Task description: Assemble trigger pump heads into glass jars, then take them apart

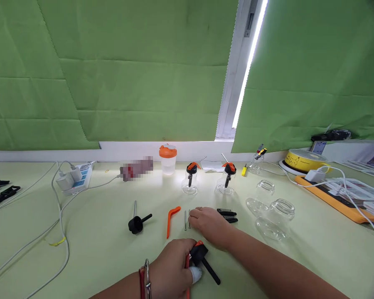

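Observation:
My left hand (174,265) is closed around a black cap (200,253) with an orange lever and a black stem sticking out to the lower right. White tape wraps its thumb. My right hand (210,226) has its fingertips pressed together at a thin metal rod (189,224) lying on the table; its grip is partly hidden. A second metal rod (185,221) lies just left of it. Further left are a loose orange lever (171,220) and another black cap (136,224) with a metal rod and a stem. Black parts with springs (227,215) sit behind my right wrist.
Two assembled jars (190,182) with black-and-orange tops stand at the back. Glass jars (276,220) lie to the right. A cup with an orange lid (168,160), a power strip (81,178), white cables (62,224) and an orange-black case (333,199) are around them.

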Tool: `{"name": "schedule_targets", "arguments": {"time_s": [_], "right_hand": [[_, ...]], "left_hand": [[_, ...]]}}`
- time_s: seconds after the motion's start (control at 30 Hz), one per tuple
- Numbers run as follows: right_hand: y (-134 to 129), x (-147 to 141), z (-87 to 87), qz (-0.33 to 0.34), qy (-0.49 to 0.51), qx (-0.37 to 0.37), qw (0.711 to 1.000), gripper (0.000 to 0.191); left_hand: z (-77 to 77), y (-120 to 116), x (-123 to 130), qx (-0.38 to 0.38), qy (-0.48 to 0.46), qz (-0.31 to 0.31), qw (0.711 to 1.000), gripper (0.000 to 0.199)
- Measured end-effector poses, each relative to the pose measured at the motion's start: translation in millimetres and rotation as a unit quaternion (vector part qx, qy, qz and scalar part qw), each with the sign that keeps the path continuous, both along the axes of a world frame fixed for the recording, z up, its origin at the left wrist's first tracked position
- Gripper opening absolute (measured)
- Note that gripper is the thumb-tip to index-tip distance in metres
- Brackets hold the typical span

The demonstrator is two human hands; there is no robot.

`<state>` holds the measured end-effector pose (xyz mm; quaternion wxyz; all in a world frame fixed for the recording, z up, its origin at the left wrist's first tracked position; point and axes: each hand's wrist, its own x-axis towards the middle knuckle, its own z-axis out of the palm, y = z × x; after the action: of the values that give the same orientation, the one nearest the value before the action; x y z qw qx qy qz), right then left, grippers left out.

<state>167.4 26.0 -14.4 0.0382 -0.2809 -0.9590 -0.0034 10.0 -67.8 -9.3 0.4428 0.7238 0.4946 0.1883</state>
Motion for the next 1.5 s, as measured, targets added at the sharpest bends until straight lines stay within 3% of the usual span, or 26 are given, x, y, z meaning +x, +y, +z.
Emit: {"name": "schedule_targets", "arguments": {"time_s": [0.07,0.13,0.27,0.33,0.4,0.53,0.67,0.9,1.07,1.13,1.2,1.3,1.4,1.5], "right_hand": [[-8,4,6.4,-0.059,0.098,-0.065,0.991,0.025],[-21,9,11.9,-0.122,0.222,-0.178,0.951,0.031],[-50,17,11.8,-0.123,0.319,-0.520,0.783,0.039],[-58,20,8.9,-0.125,0.357,-0.577,0.724,0.048],[-57,24,8.4,-0.142,0.407,-0.560,0.707,0.054],[-43,37,14.6,-0.187,0.481,-0.487,0.705,0.054],[-39,47,18.9,-0.208,0.470,-0.498,0.699,0.057],[-49,44,15.7,-0.162,0.413,-0.547,0.710,0.056],[-50,40,6.3,-0.161,0.413,-0.567,0.694,0.057],[-52,38,3.7,-0.160,0.413,-0.574,0.689,0.058],[-57,34,4.0,-0.154,0.407,-0.574,0.694,0.058],[-68,28,9.3,-0.114,0.381,-0.530,0.749,0.053],[-78,23,15.4,-0.076,0.334,-0.474,0.811,0.037],[-84,18,17.4,-0.069,0.317,-0.455,0.830,0.030]], "left_hand": [[0.9,1,1,0.006,-0.026,0.021,0.999,0.016],[3.8,1,2,0.032,-0.046,0.044,0.997,0.019],[9.4,0,4,0.110,-0.054,0.064,0.990,0.023],[10.2,0,2,0.146,-0.022,0.065,0.987,0.026],[11.2,2,-3,0.182,0.028,0.082,0.979,0.030],[19.2,14,-19,0.221,0.160,0.165,0.948,0.040],[25.5,28,-32,0.165,0.304,0.248,0.905,0.050],[7.8,42,-34,0.191,0.385,0.231,0.873,0.053],[10.3,39,-28,0.208,0.387,0.214,0.872,0.043],[14.1,31,-24,0.235,0.363,0.190,0.882,0.039],[17.6,19,-19,0.286,0.275,0.118,0.910,0.040],[25.5,1,-14,0.287,0.132,-0.032,0.948,0.047],[40.3,-10,-12,0.221,-0.017,-0.112,0.969,0.045],[57.4,-13,-9,0.177,-0.110,-0.172,0.963,0.055]]}}
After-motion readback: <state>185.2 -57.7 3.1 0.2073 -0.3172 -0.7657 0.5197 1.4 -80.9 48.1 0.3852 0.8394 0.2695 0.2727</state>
